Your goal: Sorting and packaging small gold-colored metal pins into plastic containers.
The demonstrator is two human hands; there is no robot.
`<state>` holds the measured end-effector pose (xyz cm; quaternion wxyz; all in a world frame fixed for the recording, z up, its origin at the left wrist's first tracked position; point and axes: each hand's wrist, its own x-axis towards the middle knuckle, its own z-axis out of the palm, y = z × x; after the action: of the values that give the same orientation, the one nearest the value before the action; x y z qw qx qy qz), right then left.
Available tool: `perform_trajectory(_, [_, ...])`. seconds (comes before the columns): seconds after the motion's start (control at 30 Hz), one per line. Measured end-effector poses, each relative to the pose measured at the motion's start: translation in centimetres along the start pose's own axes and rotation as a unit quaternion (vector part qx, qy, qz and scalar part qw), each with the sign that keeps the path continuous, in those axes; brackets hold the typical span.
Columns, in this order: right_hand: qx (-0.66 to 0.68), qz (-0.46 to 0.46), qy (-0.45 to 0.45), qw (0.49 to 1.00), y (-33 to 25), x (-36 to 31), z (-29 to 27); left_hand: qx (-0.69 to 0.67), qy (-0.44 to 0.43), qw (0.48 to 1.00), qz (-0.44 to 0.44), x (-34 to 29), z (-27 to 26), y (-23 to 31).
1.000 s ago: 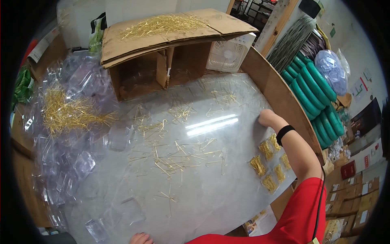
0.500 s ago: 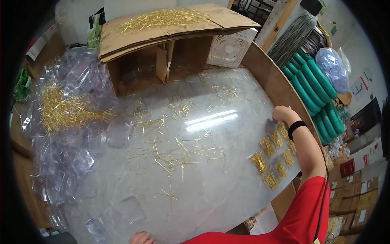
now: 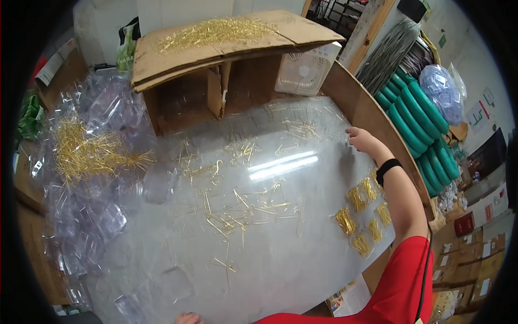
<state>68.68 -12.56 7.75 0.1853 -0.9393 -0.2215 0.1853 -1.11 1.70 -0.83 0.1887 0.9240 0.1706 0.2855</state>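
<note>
Reaching over the right side of the table, my right hand is above its far right part, near the brown raised edge. Its fingers are drawn together, and whatever they may hold is hidden or too small to tell. Nearer me, below that wrist, lie several small clear packets of gold wire hooks. My left hand barely shows at the bottom edge, its fingers mostly cut off, close to clear plastic boxes. Loose gold wire hooks are scattered across the middle of the table.
On the left, clear plastic boxes are heaped, with a gold hook pile on top. A cardboard shelf bearing more hooks stands at the back beside a white fan. A brown board edges the table's right side.
My right hand has moved farther away and slightly left, away from the packets. The left hand has sunk a little lower at the bottom edge. The view has shifted slightly.
</note>
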Motion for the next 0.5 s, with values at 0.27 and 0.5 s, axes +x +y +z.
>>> perform_trajectory(0.27, [-0.224,0.003,0.035,0.974,-0.5,10.7,2.7,0.008,-0.009,1.000,0.016,-0.9,0.2,-0.9])
perform_trajectory(0.5, [-0.243,-0.107,0.011,0.964,-9.3,5.8,10.0,-0.006,-0.008,1.000,-0.022,-0.4,-0.2,0.2])
